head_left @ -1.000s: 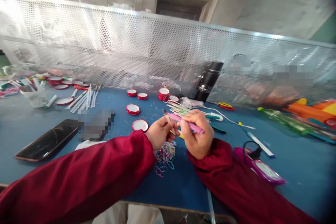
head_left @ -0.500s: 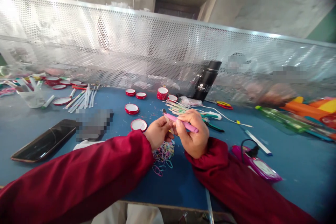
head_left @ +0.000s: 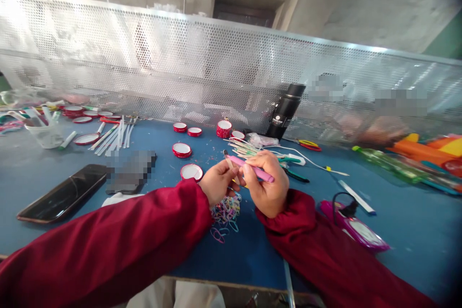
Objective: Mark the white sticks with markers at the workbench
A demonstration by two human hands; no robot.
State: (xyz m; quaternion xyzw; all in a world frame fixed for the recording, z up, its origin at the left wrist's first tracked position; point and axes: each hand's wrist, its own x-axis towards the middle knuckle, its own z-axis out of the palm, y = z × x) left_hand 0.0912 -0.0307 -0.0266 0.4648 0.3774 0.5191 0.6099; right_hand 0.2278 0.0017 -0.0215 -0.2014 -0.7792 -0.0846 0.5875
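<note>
My right hand (head_left: 267,187) grips a pink pen-like stick (head_left: 252,168) that points up-left. Close beside it, my left hand (head_left: 217,183) pinches the stick's near end together with a small rubber band; the fingers of both hands touch. Both sleeves are dark red. Under my hands lies a heap of small coloured rubber bands (head_left: 225,214) on the blue table (head_left: 144,154). Behind my hands lies a bundle of thin sticks (head_left: 245,148).
Red-rimmed round lids (head_left: 182,149) lie scattered in the middle and far left. A black phone (head_left: 61,195) lies left, a black flask (head_left: 285,111) stands by the perforated metal screen (head_left: 180,67). A purple device with a cable (head_left: 352,226) is right, scissors (head_left: 306,144) beyond.
My hands stay together on the pink stick and have shifted only slightly; the view has wobbled a little.
</note>
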